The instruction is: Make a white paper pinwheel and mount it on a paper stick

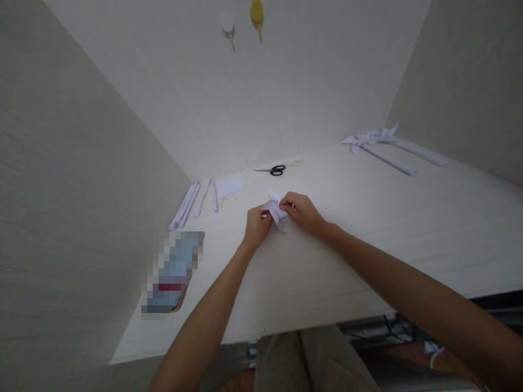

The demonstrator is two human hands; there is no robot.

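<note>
A folded white paper pinwheel (273,208) with pointed flaps is held up over the middle of the table. My left hand (257,224) pinches its left side, thumb and fingers closed on the paper. On the right side, my right hand (303,211) grips a flap between thumb and fingertips. Just beyond my hands lies a pair of scissors (274,170) with black handles, blades pointing left. The underside of the paper and some fingertips are hidden.
Rolled paper sticks (186,206) and a flat paper sheet (230,187) lie at the left. A pixelated phone-like object (175,272) rests near the left wall. Finished-looking paper pinwheels (371,136) with paper sticks (390,159) lie back right. Walls enclose the white table (368,218).
</note>
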